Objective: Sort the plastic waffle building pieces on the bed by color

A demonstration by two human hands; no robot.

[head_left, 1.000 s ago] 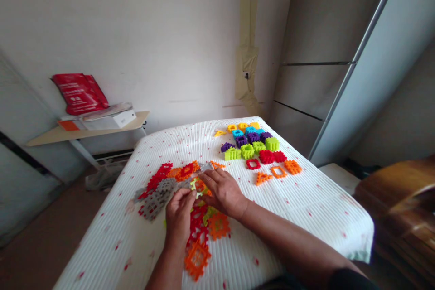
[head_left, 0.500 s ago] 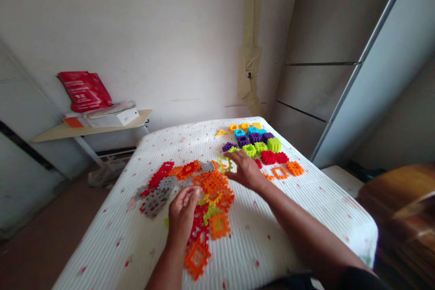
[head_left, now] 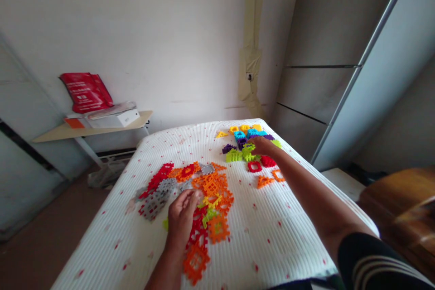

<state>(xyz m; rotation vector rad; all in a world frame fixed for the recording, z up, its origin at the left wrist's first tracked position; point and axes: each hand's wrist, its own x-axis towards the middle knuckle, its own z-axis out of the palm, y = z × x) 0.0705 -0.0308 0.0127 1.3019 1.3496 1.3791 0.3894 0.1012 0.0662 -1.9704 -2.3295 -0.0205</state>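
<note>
My right hand [head_left: 261, 146] reaches across to the coloured blocks at the far right. Its fingertips are partly hidden and seem closed on a tilted lime green block [head_left: 248, 152]. Beside that stands another lime green block [head_left: 234, 156], and dark purple blocks [head_left: 242, 143] lie just behind. My left hand [head_left: 183, 210] hovers by the loose pile, thumb and fingers curled together, with nothing visible in them. Around it lie flat interlocking pieces: orange pieces [head_left: 218, 228], red pieces [head_left: 197, 235], grey pieces [head_left: 154, 204] and a yellow piece [head_left: 212, 200].
Yellow blocks [head_left: 244, 128], blue blocks [head_left: 239, 135], red blocks [head_left: 268, 161] and orange pieces [head_left: 264, 181] stand in rows on the white quilted cover [head_left: 136, 253]. A side table [head_left: 54, 133] holds a red bag [head_left: 86, 93]. A grey refrigerator [head_left: 312, 86] stands right.
My right hand has moved forward and right, from beside the pile to the block rows. The lime green piece near its fingers has left the pile's edge. My left hand stays nearly still.
</note>
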